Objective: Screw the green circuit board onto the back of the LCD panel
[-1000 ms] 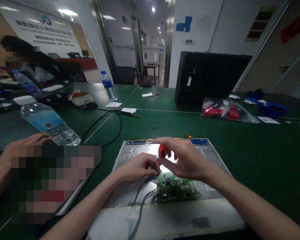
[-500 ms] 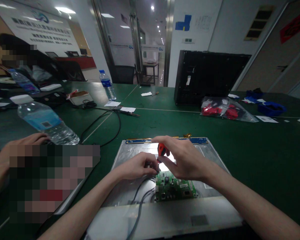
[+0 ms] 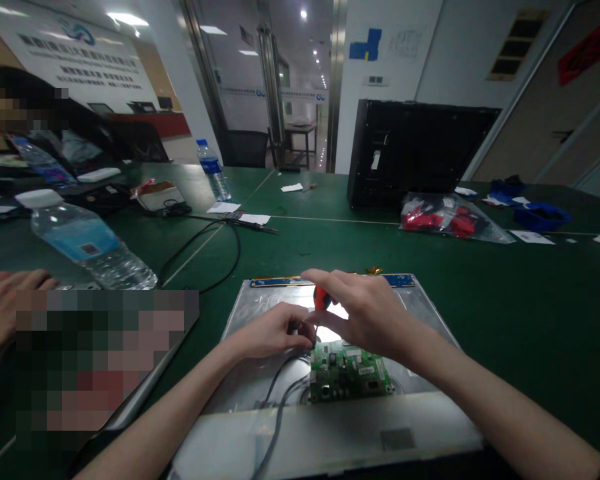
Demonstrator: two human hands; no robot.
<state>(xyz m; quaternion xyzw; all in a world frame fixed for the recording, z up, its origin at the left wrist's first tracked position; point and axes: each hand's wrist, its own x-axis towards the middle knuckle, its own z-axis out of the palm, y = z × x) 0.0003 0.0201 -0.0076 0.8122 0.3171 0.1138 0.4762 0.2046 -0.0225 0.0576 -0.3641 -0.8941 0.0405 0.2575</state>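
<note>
Centrally, a red-and-black-handled screwdriver (image 3: 321, 298) stands near upright over the 11 o'clock corner of a green rectangular circuit board (image 3: 350, 373); tip contact not discernible. Right hand (image 3: 363, 307), at 2 o'clock from that corner: thumb and fingers clamped on the handle. Left hand (image 3: 283, 330), at 10 o'clock: fingertips bunched beside the shaft; cannot tell whether they pinch anything. Board lies on a flat silver metal panel (image 3: 260, 303), grey cable (image 3: 279, 427) at 8 o'clock. Farther out, clear plastic water bottle (image 3: 93, 240) at 10 o'clock.
</note>
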